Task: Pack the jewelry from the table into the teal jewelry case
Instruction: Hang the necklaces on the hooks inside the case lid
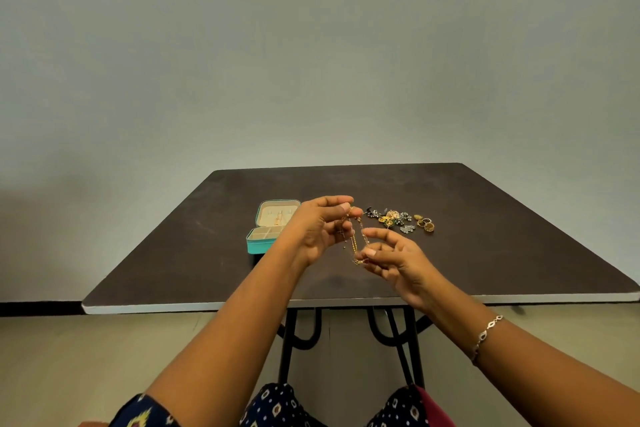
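Task is early-to-mid, approx. The teal jewelry case (264, 247) sits open on the tabletop (502, 253), left of centre, lid tipped back. Something gold hangs inside the lid, so at least one pc looks packed. The lower tray compartments look mostly bare, but they're too small to tell for sure.

One item is in hand: a thin gold chain (354, 242), held up in the air between both hands, just right of the case and above the tabletop. The left hand (313, 232) pinches its upper end, fingers (337, 200) curled in w/ the thumb. The right hand (398, 260) pinches the lower end near a small pendant, index finger stretched out, the rest curled. The chain hangs slack betw. the two, maybe being straightened or untangled before it goes in. That's a guess.

Left to do: the main jewelry pile (391, 217) lies right of the hands, apart from the case. It's mixed gold and silver pcs, w/ a few rings (426, 222) at its right edge. None of that is packed yet. The bracelet (486, 334) on the right wrist is worn, prob. not part of the job.
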`<state>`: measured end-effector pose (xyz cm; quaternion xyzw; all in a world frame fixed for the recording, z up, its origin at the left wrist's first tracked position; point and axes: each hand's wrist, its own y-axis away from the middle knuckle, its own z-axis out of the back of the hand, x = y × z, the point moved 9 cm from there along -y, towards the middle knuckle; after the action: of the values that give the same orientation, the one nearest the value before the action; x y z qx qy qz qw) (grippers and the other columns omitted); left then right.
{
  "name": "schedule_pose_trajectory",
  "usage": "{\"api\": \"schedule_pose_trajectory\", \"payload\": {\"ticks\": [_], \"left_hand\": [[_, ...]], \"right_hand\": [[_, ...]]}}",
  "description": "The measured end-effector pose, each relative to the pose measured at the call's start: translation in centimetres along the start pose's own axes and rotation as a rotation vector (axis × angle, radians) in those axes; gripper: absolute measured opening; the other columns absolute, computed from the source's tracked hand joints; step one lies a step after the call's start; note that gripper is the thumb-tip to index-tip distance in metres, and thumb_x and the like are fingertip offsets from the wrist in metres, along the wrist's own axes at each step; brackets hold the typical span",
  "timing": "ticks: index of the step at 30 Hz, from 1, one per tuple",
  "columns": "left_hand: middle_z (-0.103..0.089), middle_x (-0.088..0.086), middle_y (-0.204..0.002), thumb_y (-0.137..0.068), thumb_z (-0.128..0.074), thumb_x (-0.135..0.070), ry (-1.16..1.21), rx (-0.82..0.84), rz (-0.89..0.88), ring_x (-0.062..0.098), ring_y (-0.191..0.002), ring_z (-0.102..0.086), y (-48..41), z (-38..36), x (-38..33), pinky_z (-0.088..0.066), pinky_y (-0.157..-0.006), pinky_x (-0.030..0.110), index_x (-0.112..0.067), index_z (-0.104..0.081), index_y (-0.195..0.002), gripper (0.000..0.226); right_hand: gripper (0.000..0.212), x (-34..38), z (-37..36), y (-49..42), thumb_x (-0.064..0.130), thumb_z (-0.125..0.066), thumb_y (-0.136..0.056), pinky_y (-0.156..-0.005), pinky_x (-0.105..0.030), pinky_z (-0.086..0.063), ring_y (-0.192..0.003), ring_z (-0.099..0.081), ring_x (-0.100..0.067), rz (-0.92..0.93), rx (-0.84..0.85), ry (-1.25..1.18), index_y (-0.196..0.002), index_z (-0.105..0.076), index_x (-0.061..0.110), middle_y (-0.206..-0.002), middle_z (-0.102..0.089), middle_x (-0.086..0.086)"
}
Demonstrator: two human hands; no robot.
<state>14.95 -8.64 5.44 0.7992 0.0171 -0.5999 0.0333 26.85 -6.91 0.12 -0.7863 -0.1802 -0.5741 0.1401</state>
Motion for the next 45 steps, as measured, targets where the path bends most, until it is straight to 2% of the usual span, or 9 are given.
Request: {"api": "schedule_pose_trajectory", "payload": {"ticks": [4,9,16,20,27,33,39,42,45], "left_hand": [[-0.069,0.006,-0.071,-0.087,-0.055,-0.003,0.175,-0.086,0.023,0.008,-0.047,-0.057,0.2,1.9,0.3,-0.056,-0.055,0.024,-0.007,-0.06,-0.09,0.007],[-0.067,0.006,-0.06,-0.083,-0.062,-0.009,0.312,-0.177,0.118,0.011,-0.045,-0.06,0.3,4.5,2.4,-0.057,-0.053,0.027,-0.004,-0.061,-0.087,0.006],[-0.065,0.009,-0.062,-0.086,-0.054,0.0,0.341,-0.131,0.182,0.018,-0.058,-0.068,1.1,4.9,5.0,-0.058,-0.064,0.036,0.001,-0.062,-0.091,0.009],[-0.065,0.009,-0.062,-0.089,-0.05,0.003,0.305,-0.082,0.181,0.02,-0.064,-0.07,1.3,4.4,5.0,-0.059,-0.065,0.036,0.003,-0.063,-0.091,0.014],[-0.069,0.011,-0.07,-0.086,-0.052,0.007,0.126,-0.068,0.116,0.021,-0.067,-0.069,0.8,5.9,3.6,-0.059,-0.071,0.035,0.001,-0.064,-0.091,0.014],[-0.067,0.01,-0.079,-0.084,-0.053,0.009,-0.015,-0.004,0.092,0.022,-0.074,-0.067,0.3,6.0,2.2,-0.057,-0.079,0.037,-0.004,-0.068,-0.088,0.02],[-0.067,0.008,-0.081,-0.086,-0.055,0.005,-0.194,0.114,0.121,0.018,-0.073,-0.067,0.1,5.6,2.1,-0.057,-0.073,0.031,-0.008,-0.065,-0.096,0.019],[-0.064,0.006,-0.085,-0.088,-0.055,0.001,-0.332,-0.008,-0.017,0.016,-0.076,-0.063,-0.2,7.8,0.9,-0.054,-0.064,0.025,-0.01,-0.063,-0.095,0.015],[-0.064,-0.001,-0.092,-0.088,-0.056,-0.005,-0.643,-0.382,-0.307,0.015,-0.09,-0.06,-0.1,12.5,-1.4,-0.052,-0.07,0.028,-0.017,-0.064,-0.083,0.015]], "right_hand": [[0.028,-0.5,0.2,0.0,-0.013,-0.053,-0.08,-0.069,-0.026,-0.054,-0.073,-0.066,-0.02,-0.015,-0.016,-0.016,-0.101,-0.055,0.007,-0.071,-0.065,-0.007],[0.025,-0.4,0.6,0.1,-0.011,-0.053,-0.08,-0.062,-0.023,-0.056,-0.065,-0.067,-0.016,0.006,-0.084,-0.112,-0.097,-0.055,0.007,-0.071,-0.067,-0.008],[0.021,1.5,0.9,-0.8,-0.008,-0.051,-0.084,-0.058,-0.028,-0.058,-0.063,-0.069,-0.018,-0.016,-0.129,-0.268,-0.094,-0.051,0.011,-0.068,-0.07,-0.01],[0.02,4.0,0.4,-1.9,-0.008,-0.054,-0.082,-0.054,-0.027,-0.057,-0.061,-0.069,-0.018,-0.013,-0.139,-0.151,-0.091,-0.053,0.009,-0.067,-0.07,-0.008],[0.014,7.6,-2.4,-3.9,-0.007,-0.058,-0.081,-0.057,-0.024,-0.056,-0.059,-0.068,-0.016,-0.016,-0.026,0.283,-0.085,-0.059,0.006,-0.064,-0.07,-0.005],[0.014,8.7,-4.8,-5.3,-0.005,-0.054,-0.084,-0.067,-0.028,-0.056,-0.064,-0.07,-0.017,-0.054,0.052,0.295,-0.087,-0.06,0.007,-0.067,-0.071,-0.007],[0.019,9.6,-6.7,-5.7,-0.008,-0.052,-0.085,-0.052,-0.021,-0.054,-0.057,-0.065,-0.013,-0.044,0.105,0.46,-0.092,-0.059,0.008,-0.075,-0.065,-0.009],[0.018,9.9,-7.3,-6.1,-0.008,-0.056,-0.083,-0.053,-0.02,-0.053,-0.06,-0.063,-0.014,-0.028,0.131,0.601,-0.091,-0.06,0.007,-0.075,-0.064,-0.009],[0.017,10.1,-7.7,-6.8,-0.008,-0.057,-0.083,-0.057,-0.02,-0.054,-0.06,-0.064,-0.012,-0.018,0.154,0.777,-0.088,-0.061,0.008,-0.072,-0.064,-0.006]]}}
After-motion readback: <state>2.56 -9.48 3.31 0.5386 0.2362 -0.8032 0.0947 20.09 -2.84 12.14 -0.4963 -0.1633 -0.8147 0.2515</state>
